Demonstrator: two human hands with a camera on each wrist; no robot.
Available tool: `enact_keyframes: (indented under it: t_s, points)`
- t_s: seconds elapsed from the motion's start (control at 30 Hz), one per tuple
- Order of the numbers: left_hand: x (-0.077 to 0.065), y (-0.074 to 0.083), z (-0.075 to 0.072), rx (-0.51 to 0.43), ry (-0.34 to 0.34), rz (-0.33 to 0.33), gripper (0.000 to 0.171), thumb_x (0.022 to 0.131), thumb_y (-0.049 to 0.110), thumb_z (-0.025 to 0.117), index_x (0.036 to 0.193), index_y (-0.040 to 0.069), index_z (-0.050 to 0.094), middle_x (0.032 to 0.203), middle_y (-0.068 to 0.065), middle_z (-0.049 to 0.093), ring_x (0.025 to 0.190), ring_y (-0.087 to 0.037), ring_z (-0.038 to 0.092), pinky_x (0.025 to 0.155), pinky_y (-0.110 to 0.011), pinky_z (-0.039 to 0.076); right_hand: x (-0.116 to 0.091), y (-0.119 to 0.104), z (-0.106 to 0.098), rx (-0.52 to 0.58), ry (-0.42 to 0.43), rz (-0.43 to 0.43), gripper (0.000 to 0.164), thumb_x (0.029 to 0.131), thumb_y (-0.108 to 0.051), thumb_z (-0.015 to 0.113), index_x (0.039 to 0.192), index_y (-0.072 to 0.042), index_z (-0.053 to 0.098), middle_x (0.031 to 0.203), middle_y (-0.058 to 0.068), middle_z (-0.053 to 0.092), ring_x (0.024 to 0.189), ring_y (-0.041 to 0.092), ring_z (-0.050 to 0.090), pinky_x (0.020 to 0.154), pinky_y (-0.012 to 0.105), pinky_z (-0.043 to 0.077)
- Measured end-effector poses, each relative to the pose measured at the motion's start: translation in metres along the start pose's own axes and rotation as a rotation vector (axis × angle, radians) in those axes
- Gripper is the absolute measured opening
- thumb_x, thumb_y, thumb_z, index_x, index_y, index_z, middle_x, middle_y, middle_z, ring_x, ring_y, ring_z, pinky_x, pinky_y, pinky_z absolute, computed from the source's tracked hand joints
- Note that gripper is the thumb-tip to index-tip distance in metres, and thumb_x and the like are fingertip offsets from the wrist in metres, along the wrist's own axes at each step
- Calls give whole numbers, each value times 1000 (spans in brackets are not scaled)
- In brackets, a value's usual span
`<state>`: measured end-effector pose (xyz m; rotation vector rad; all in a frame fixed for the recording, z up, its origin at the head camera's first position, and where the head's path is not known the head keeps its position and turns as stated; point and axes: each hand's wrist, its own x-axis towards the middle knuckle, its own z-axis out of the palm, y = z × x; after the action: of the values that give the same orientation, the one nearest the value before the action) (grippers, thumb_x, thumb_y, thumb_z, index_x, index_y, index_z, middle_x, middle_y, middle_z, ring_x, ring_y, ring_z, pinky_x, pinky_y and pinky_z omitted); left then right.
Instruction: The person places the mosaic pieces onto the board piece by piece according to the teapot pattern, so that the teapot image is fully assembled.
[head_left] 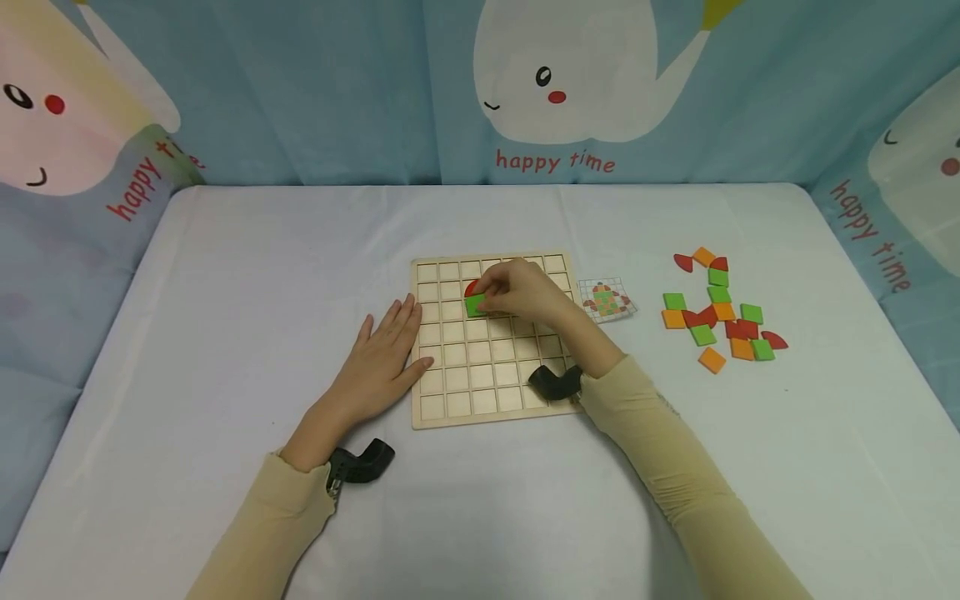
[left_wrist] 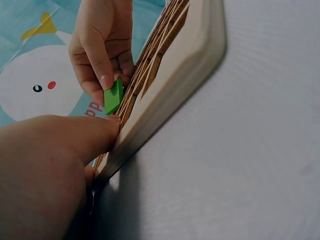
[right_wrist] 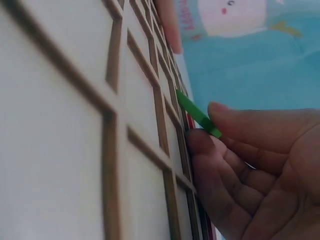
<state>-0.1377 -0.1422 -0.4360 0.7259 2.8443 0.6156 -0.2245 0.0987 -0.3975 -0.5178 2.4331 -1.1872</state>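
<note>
My right hand [head_left: 525, 292] pinches a green square tile [head_left: 475, 306] between thumb and fingertips, over the wooden grid board [head_left: 491, 420]. In the right wrist view the green tile [right_wrist: 197, 114] is tilted, with its lower edge right at the grid's ribs. Just behind it, a red curved piece [head_left: 471, 288] lies on the board, partly hidden by the fingers. My left hand [head_left: 378, 358] lies flat with spread fingers at the board's left edge, its thumb reaching onto the frame. In the left wrist view that thumb [left_wrist: 95, 132] is close to the green tile.
A small printed pattern card [head_left: 606, 300] lies against the board's right side. Farther right, several green, orange and red pieces are scattered, among them an orange tile [head_left: 712, 360] nearest the front. A white cloth [head_left: 225, 275] covers the table; a blue printed curtain [head_left: 360, 92] hangs behind.
</note>
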Motion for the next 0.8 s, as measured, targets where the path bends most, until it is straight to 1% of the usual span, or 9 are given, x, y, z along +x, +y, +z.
enact_keyframes:
  t_s: [0.2,0.37,0.57,0.8]
  points:
    - [0,0,1,1,11,11,73,99,38,44,150,-1,9,157,-15,3,144,-30,2,111,-54,-2,-1,1,-3,-16,3,11,19,82,-7,73,99,-1,70,85,7,66,78,18,60,70,28,48]
    - [0,0,0,-2,12,10,73,99,37,44,150,-2,10,157,-15,4,144,-30,2,111,-54,-2,0,4,-6,-11,-3,8,21,79,-6,75,98,-1,69,87,7,67,80,18,62,72,28,49]
    - [0,0,0,-1,1,3,73,99,37,44,150,-2,9,157,-15,3,144,-30,1,111,-54,-2,0,6,-7,-4,-7,-6,19,80,-5,75,97,0,69,87,8,67,80,18,63,72,28,51]
    - [0,1,-1,-1,1,4,73,100,37,44,150,-2,9,157,-16,3,143,-31,2,111,-54,-2,0,5,-5,-3,13,-15,17,80,-8,76,94,-2,70,85,6,68,77,17,63,73,29,50]
